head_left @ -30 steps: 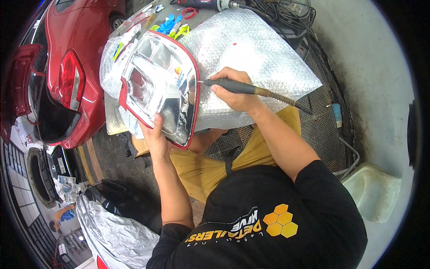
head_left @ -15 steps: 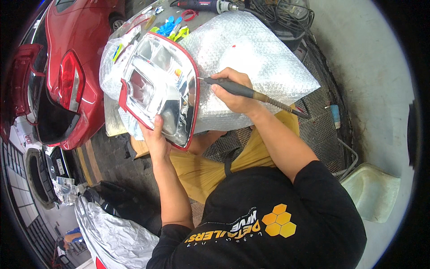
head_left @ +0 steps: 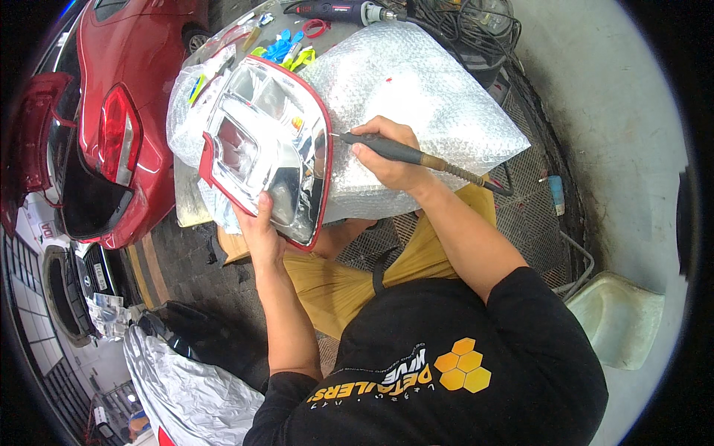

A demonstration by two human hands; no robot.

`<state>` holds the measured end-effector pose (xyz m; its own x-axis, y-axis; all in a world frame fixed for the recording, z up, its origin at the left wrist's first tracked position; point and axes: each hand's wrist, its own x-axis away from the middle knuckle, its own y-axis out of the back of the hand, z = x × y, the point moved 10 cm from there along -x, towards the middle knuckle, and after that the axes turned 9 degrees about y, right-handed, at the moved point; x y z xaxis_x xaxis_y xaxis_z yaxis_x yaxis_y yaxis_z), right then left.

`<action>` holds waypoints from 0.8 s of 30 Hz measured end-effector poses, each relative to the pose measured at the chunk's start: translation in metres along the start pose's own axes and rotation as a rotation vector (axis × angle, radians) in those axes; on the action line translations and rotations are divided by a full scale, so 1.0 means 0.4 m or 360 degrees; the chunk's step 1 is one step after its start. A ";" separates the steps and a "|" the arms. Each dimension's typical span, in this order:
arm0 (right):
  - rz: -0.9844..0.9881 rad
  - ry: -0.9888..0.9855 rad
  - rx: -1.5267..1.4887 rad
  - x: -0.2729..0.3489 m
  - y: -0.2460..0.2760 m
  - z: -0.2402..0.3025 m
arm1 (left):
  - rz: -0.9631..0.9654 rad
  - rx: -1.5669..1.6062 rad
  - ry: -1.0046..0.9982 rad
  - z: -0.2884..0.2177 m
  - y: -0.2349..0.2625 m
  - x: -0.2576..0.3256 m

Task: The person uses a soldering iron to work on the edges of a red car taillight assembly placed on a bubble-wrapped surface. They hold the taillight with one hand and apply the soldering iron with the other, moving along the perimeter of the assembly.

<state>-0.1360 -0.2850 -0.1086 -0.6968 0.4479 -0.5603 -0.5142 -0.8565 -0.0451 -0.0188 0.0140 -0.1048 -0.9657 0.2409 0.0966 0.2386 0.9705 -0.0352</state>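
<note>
My left hand (head_left: pixel 260 229) is closed round the lower end of a car tail light housing (head_left: pixel 279 152), thumb on its front and the fingers hidden behind it. The housing is chrome inside, with a red edge, and is tilted over the bubble wrap (head_left: pixel 446 104). In my right hand (head_left: pixel 390 156) is a black pen-shaped rotary tool (head_left: pixel 387 147), gripped like a pencil, its cable sheath trailing down to the right. The thin tip points left at the housing's right red rim; I cannot tell whether it touches.
Behind the housing lie blue and yellow-green strips (head_left: pixel 286 52), a red tape roll (head_left: pixel 316 28) and a power tool (head_left: pixel 338 11). Coiled black cables (head_left: pixel 476 33) sit at the far right. A red car (head_left: pixel 141 82) stands at the left; a grey wall (head_left: pixel 617 149) bounds the right.
The tail light housing and the tool tip have shifted very slightly. Both hands keep their holds.
</note>
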 end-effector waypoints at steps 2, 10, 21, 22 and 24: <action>0.0045 -0.0016 0.0008 0.002 -0.006 0.004 | -0.0009 0.0017 0.0010 0.001 -0.001 0.000; 0.0151 0.0023 0.0015 0.010 -0.013 0.013 | 0.0007 0.0033 -0.0012 -0.002 -0.004 -0.003; 0.0243 0.0061 0.0046 0.008 -0.024 0.024 | 0.0033 0.0075 0.0001 -0.007 -0.014 -0.001; 0.0241 0.0020 0.0031 0.008 -0.024 0.021 | 0.0035 0.0091 0.0005 -0.009 -0.019 0.002; 0.0171 0.0033 0.0029 0.008 -0.017 0.024 | 0.0024 0.0088 0.0010 -0.012 -0.021 0.003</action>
<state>-0.1397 -0.2754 -0.1020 -0.7379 0.3481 -0.5782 -0.4462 -0.8944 0.0310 -0.0215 0.0064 -0.0996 -0.9613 0.2560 0.1019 0.2472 0.9646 -0.0913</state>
